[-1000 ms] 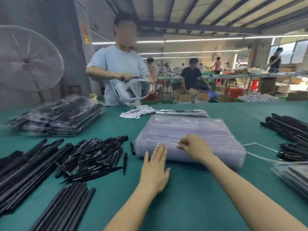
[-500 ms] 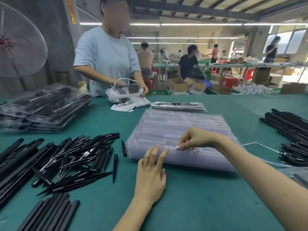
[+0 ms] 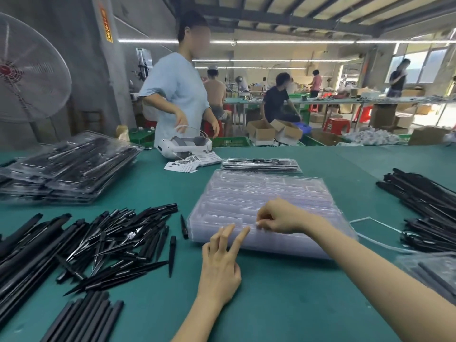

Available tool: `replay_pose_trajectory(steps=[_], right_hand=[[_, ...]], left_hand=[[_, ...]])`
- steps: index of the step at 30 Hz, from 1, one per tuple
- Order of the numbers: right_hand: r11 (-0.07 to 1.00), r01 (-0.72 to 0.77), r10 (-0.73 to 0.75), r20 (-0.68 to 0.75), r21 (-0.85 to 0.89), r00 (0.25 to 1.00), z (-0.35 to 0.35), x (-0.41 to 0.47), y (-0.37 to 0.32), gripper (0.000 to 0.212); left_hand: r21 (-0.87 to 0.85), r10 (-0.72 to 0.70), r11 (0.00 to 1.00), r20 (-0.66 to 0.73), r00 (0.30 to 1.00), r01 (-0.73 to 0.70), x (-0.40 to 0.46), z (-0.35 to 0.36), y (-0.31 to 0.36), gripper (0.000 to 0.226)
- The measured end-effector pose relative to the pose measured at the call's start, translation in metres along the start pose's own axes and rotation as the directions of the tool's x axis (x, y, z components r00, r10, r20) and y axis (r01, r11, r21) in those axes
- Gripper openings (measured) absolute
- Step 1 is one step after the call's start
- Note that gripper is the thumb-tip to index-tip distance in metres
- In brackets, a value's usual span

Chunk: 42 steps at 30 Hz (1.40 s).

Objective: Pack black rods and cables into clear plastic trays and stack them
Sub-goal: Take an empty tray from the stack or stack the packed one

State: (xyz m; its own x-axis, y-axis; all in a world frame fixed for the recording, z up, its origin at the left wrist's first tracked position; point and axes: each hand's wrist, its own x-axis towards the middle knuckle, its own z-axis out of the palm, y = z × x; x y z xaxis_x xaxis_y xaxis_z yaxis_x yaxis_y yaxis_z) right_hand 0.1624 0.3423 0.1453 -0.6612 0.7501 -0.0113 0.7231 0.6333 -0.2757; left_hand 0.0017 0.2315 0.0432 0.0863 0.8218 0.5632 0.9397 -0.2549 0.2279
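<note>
A thick stack of empty clear plastic trays (image 3: 261, 201) lies on the green table in front of me. My right hand (image 3: 278, 215) rests on the stack's near edge and pinches the rim of the top tray with curled fingers. My left hand (image 3: 220, 262) lies on the table just before the stack, its straight fingertips touching the stack's front edge. Loose black rods (image 3: 118, 240) are heaped at the left, with thicker rods (image 3: 86, 317) at the bottom left. More black rods and cables (image 3: 424, 208) lie at the right.
Filled trays (image 3: 69, 169) are stacked at the far left, and a few more (image 3: 261, 165) lie behind the empty stack. A person in a light blue shirt stands across the table beside a white headset (image 3: 183, 146) and paper labels (image 3: 192, 162). A packed tray (image 3: 429, 270) sits at the right edge.
My right hand has curled from resting flat into a pinch on the top tray's edge. My left hand's fingertips have come up against the stack. The person opposite has put the headset down.
</note>
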Motion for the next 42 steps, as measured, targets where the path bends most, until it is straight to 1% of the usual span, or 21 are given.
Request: replay_pose_trajectory(steps=[2, 5, 8, 10, 13, 15, 16, 17, 19, 20, 22, 23, 24, 26, 27, 29, 31, 33, 35, 39, 42], right_hand=[[0.997, -0.019, 0.013, -0.071, -0.081, 0.997, 0.009, -0.004, -0.003, 0.020], [0.990, -0.068, 0.046, -0.165, -0.126, 0.985, 0.019, -0.009, -0.005, 0.022], [0.987, -0.115, 0.082, -0.263, -0.114, 0.961, 0.031, -0.014, -0.006, 0.023], [0.986, -0.139, 0.104, -0.314, -0.092, 0.944, 0.040, -0.016, -0.008, 0.024], [0.975, -0.171, 0.117, -0.325, -0.142, 0.939, 0.039, -0.017, -0.010, 0.026], [0.964, -0.175, 0.109, -0.305, -0.199, 0.946, 0.035, -0.017, -0.013, 0.025], [0.955, -0.179, 0.100, -0.316, -0.235, 0.944, 0.031, -0.018, -0.015, 0.023], [0.946, -0.188, 0.090, -0.344, -0.265, 0.935, 0.026, -0.018, -0.018, 0.022], [0.935, -0.233, 0.089, -0.460, -0.267, 0.884, 0.006, -0.013, -0.024, 0.025], [0.937, -0.274, 0.121, -0.532, -0.218, 0.838, -0.011, -0.007, -0.026, 0.026], [0.943, -0.331, 0.234, -0.620, -0.043, 0.749, -0.053, 0.004, -0.028, 0.022], [0.945, -0.327, 0.254, -0.620, -0.004, 0.743, -0.071, 0.008, -0.028, 0.020], [0.949, -0.312, 0.222, -0.610, -0.043, 0.761, -0.084, 0.010, -0.029, 0.022], [0.935, -0.276, 0.092, -0.597, -0.224, 0.797, -0.089, 0.009, -0.032, 0.026], [0.914, -0.267, 0.042, -0.583, -0.305, 0.812, -0.083, 0.005, -0.033, 0.027], [0.864, -0.264, 0.008, -0.512, -0.428, 0.859, -0.060, -0.006, -0.030, 0.029], [0.867, -0.241, 0.038, -0.425, -0.437, 0.904, -0.032, -0.015, -0.025, 0.030], [0.891, -0.207, 0.043, -0.381, -0.403, 0.924, -0.011, -0.019, -0.022, 0.032], [0.879, -0.174, -0.007, -0.376, -0.445, 0.927, 0.004, -0.020, -0.022, 0.032], [0.881, -0.138, -0.045, -0.370, -0.453, 0.928, 0.014, -0.021, -0.017, 0.027], [0.879, -0.190, 0.004, -0.392, -0.438, 0.920, 0.017, -0.016, -0.014, 0.039]], left_hand=[[0.061, -0.002, 0.998, 0.019, 1.000, 0.001, 0.000, -0.002, 0.003, 0.093], [0.117, -0.033, 0.993, 0.067, 0.997, 0.025, 0.002, -0.005, 0.008, 0.098], [0.175, -0.021, 0.985, 0.143, 0.990, -0.004, 0.003, -0.006, 0.013, 0.094], [0.216, -0.010, 0.976, 0.157, 0.988, -0.024, 0.004, -0.006, 0.015, 0.094], [0.230, -0.046, 0.973, 0.136, 0.990, 0.014, 0.008, -0.005, 0.022, 0.093], [0.217, -0.103, 0.975, 0.230, 0.968, 0.052, 0.012, -0.010, 0.026, 0.094], [0.228, -0.125, 0.972, 0.280, 0.952, 0.061, 0.016, -0.010, 0.027, 0.092], [0.261, -0.117, 0.965, 0.291, 0.949, 0.039, 0.019, -0.010, 0.026, 0.087], [0.292, -0.098, 0.957, 0.326, 0.940, -0.002, 0.023, -0.011, 0.026, 0.083], [0.317, -0.078, 0.948, 0.309, 0.948, -0.025, 0.023, -0.013, 0.027, 0.084], [0.277, -0.077, 0.961, 0.270, 0.960, 0.000, 0.021, -0.021, 0.034, 0.085], [0.275, -0.061, 0.961, 0.236, 0.970, -0.006, 0.021, -0.021, 0.035, 0.083], [0.289, -0.043, 0.957, 0.250, 0.967, -0.032, 0.022, -0.018, 0.035, 0.081], [0.277, -0.069, 0.961, 0.332, 0.941, -0.027, 0.032, -0.015, 0.034, 0.071], [0.243, -0.083, 0.970, 0.328, 0.941, 0.001, 0.038, -0.016, 0.033, 0.064], [0.159, -0.087, 0.986, 0.285, 0.955, 0.042, 0.048, -0.021, 0.029, 0.053], [0.058, -0.129, 0.991, 0.295, 0.947, 0.117, 0.058, -0.024, 0.024, 0.057], [0.023, -0.213, 0.975, 0.356, 0.910, 0.220, 0.072, -0.024, 0.017, 0.058], [0.106, -0.266, 0.964, 0.420, 0.868, 0.244, 0.086, -0.022, 0.016, 0.054], [0.227, -0.311, 0.948, 0.510, 0.802, 0.223, 0.101, -0.017, 0.015, 0.053], [0.277, -0.338, 0.938, 0.590, 0.733, 0.210, 0.109, -0.016, 0.007, 0.056]])
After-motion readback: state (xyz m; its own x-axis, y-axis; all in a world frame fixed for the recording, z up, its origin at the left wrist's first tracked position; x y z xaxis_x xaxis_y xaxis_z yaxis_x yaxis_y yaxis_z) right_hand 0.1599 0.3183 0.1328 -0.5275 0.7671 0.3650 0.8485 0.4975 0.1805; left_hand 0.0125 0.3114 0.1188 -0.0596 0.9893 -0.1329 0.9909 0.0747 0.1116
